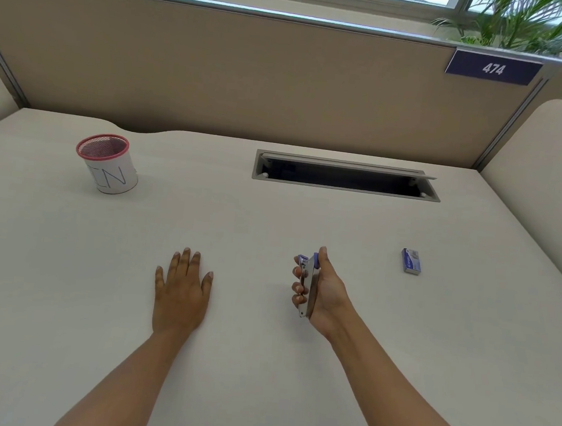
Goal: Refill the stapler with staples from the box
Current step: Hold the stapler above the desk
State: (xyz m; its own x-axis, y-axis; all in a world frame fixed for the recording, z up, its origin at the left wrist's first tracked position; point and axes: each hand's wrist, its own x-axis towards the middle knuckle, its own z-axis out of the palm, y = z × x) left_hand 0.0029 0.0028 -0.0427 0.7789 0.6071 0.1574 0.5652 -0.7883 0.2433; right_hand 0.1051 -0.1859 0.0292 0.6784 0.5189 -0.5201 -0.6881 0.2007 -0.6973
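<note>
1. Right hand (323, 291), lower centre-right of frame, grips the stapler (308, 285); fingers curled round its left side, thumb laid along its right side with the tip up by the purple end.
2. Stapler is held roughly on end, metal body running from the heel of the palm up to the purple tip at the top; fingertips (297, 287) show stacked along the left edge of the metal.
3. Can't tell whether the stapler is touching the desk (258, 380) or lifted off it.
4. Left hand (181, 292), lower centre-left, lies flat on the desk, palm down, fingers straight and slightly spread, holding nothing.
5. Staple box (412, 261), small and blue, lies on the desk to the right of the right hand, well apart from it, toward the right edge of frame. Can't tell if it's opened.
6. Red-rimmed mesh cup (107, 163) with a white paper wrap stands upright at upper left of the desk.
7. Cable slot (344, 176) with its flap raised sits in the desk at upper centre-right.
8. Tan partition (251, 74) behind the desk; number plate (492, 67) reading 474 at upper right.
</note>
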